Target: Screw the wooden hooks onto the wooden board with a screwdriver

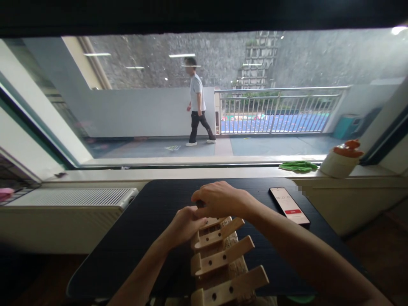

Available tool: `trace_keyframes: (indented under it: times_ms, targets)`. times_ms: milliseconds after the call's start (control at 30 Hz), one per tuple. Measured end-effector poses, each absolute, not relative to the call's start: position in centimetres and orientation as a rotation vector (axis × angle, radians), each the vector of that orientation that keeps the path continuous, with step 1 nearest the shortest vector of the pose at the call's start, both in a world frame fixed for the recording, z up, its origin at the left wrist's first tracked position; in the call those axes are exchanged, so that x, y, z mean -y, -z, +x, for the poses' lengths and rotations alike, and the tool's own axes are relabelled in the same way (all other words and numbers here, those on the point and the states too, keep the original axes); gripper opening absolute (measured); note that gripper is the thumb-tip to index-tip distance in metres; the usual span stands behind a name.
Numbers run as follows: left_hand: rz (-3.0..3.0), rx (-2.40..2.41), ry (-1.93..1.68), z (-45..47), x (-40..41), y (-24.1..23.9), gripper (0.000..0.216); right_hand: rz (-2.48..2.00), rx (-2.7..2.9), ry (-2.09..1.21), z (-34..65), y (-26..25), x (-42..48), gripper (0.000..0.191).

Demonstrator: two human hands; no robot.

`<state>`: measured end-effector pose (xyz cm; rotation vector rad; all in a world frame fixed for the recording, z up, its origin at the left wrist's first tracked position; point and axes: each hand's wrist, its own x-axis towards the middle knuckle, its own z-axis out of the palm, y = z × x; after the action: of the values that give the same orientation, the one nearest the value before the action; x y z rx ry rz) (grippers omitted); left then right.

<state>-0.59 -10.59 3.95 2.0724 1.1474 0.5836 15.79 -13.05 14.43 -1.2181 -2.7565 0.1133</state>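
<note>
Your right hand is curled, fingers bent down and drawn in toward the thumb around a small dark spot; you cannot be shown whether that spot is a held piece or a shadowed gap, so its grip cannot be told; your left hand sits just below and touching it, thumb laid along the far end of the wooden rack, its other fingers mostly hidden, so whether they close on the wood cannot be told either; your right forearm slants in from the lower right, wrist bent, the hand arched palm down over that far end; your left forearm rises from the bottom edge, leaning inward; the rack, with slanted slats bearing dark holes, runs from your hands back toward you over the black table; a phone lies to its right.
</note>
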Motion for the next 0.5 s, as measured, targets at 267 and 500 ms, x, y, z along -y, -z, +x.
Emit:
trace_keyframes:
  times_ms: [267,500]
  targets:
    - [2.058,-1.158,-0.566,-0.29,10.72,-4.10,0.028,-1.132,2.752,-0.116,16.38,-14.53,12.65,0.021]
    - [2.063,-1.148,-0.590,-0.33,10.47,-3.90,0.026,-1.196,2.730,-0.122,16.10,-14.38,12.07,0.019]
